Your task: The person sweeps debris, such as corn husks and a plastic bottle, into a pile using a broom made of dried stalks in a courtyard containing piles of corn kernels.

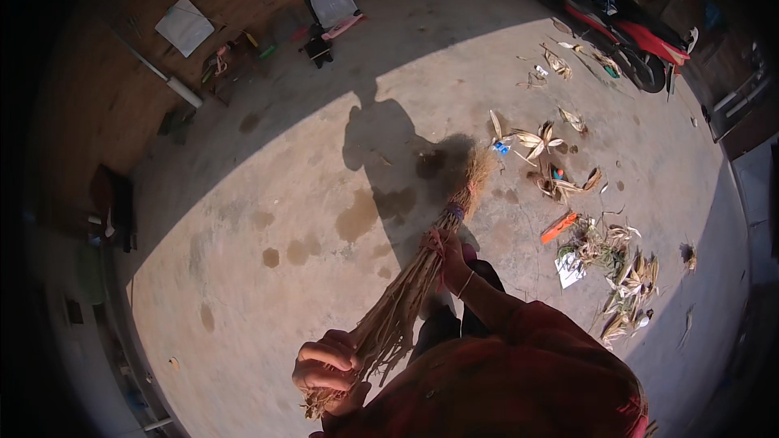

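Observation:
A straw broom [398,296] runs slantwise before me, its brown stalks tied with pink and blue string. My right hand [453,258], with a thin bracelet at the wrist, is closed around the bundle beside the pink tie. At the lower left, the fingers of my left hand [327,367] wrap the frayed near end of the stalks. The fine tan bristles [479,169] at the far end point away from me over the concrete floor [324,170]. Whether their tips touch the floor, I cannot tell.
Dry corn husks [540,142] and green scraps [600,243] litter the floor at the right, with an orange piece [558,227] and white paper [570,269] among them. A red motorcycle [625,28] stands far right. A scooter [316,40] and white-backed chair [334,6] stand at the back.

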Demonstrator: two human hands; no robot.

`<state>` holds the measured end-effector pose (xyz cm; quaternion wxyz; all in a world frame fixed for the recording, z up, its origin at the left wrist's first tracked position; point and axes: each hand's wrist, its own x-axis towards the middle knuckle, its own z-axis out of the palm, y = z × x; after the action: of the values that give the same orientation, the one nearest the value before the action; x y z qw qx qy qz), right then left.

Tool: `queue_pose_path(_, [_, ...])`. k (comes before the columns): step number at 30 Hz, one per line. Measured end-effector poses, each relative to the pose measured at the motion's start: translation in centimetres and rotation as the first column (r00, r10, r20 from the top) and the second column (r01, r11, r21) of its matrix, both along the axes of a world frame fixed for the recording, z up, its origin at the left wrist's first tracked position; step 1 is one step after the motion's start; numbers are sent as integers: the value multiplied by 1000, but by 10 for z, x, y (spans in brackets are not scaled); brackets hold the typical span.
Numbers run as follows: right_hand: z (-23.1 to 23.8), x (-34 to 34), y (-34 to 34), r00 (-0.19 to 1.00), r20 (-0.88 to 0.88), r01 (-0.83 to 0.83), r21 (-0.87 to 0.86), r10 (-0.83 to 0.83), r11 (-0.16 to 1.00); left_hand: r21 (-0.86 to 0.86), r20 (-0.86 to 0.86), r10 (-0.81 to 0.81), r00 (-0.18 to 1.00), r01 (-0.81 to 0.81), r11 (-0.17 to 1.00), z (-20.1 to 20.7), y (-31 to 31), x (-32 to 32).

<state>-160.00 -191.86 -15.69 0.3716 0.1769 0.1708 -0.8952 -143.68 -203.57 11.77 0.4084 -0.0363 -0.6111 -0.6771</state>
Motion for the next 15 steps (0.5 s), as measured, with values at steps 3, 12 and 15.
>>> queue_pose_path(3, [36, -20, -70, 999, 23, -49, 155, 46, 987, -299, 80, 0, 997, 24, 954, -2, -13, -6])
queue_pose_path(12, [-42, -146, -129, 996, 47, -83, 201, 75, 976, -321, 238, 378, 895, -295, 900, -35, 15, -168])
queue_pose_path(15, [-37, -180, -56, 993, 109, -70, 206, 48, 976, -299, 205, 223, 953, -156, 942, -41, 7, -209])
